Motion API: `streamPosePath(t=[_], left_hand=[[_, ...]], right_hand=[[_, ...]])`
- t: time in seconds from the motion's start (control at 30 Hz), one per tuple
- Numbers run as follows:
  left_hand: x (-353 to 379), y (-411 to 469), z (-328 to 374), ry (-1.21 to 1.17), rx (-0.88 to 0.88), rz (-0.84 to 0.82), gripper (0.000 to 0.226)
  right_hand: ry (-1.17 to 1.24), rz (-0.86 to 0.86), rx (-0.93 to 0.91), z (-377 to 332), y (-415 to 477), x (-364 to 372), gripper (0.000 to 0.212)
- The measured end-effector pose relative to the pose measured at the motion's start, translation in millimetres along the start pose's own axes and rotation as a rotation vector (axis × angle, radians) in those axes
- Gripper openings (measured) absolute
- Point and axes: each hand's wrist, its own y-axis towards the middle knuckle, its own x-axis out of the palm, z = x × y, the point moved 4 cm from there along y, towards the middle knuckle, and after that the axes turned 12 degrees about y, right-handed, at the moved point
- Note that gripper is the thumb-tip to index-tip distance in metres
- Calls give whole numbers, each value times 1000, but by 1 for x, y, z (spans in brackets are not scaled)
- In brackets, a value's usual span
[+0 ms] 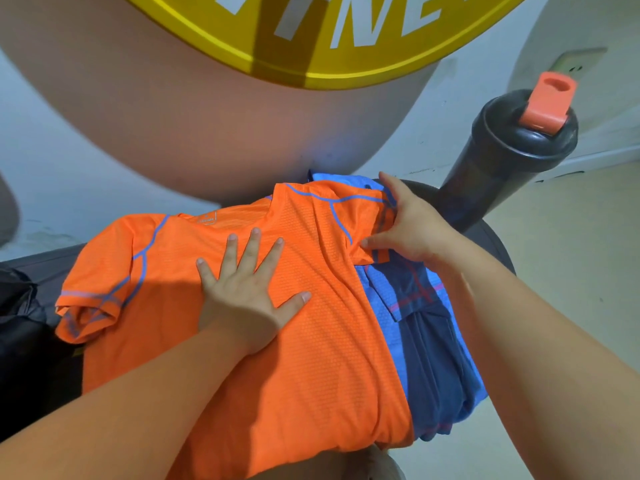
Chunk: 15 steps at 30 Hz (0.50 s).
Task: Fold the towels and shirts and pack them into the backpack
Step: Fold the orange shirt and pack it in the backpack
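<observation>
**Head view (the only view supplied).**

An orange mesh sports shirt with blue seams lies spread across a dark padded surface, with its collar toward the wall.

- **Left hand**: it rests flat on the chest of the orange shirt. The fingers are straight and fanned apart, pinning the cloth.
- **Right hand**: it is at the sleeve on the bottle side, thumb and fingers closed on the sleeve cloth near its striped hem. That sleeve is drawn in toward the body of the garment.
- **The far sleeve** lies out flat and untouched.

A blue mesh garment with pink stitching and a navy piece of cloth lie under and just beside the orange shirt, along its right edge. I cannot determine whether either is already folded.

A black cylindrical shaker bottle with an orange flip cap stands near the right hand, behind it. A dark bag-like shape sits at the far left edge. It may be the backpack, but this is not confirmed.

**Assessment.** The step in hand is the first fold of the orange shirt, turning the sleeve inward. Nothing is seen packed.

The next move calls for laying that sleeve across the chest while the left hand keeps the cloth from sliding. The flat hand must then shift clear so the fold can settle. The slippery mesh and the garments beneath may drag along with it.
</observation>
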Motion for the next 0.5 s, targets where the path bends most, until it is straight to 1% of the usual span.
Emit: streamPosePath(t=[0.1, 0.23, 0.3, 0.37, 0.4, 0.5], left_hand=[[0, 0, 0, -6, -1, 5, 99], [-1, 0, 0, -10, 0, 11, 98], [-1, 0, 0, -6, 0, 8, 98], [-1, 0, 0, 3, -1, 2, 98], [0, 0, 0, 6, -1, -1, 98], [-1, -1, 0, -1, 1, 2, 98]], right_hand=[[-45, -5, -19, 3, -5, 2, 115], [93, 73, -102, 3, -11, -9, 100], [227, 100, -95, 7, -10, -13, 85], [363, 105, -55, 11, -10, -9, 55], [395, 106, -40, 11, -11, -5, 44], [456, 92, 6, 8, -10, 8, 31]])
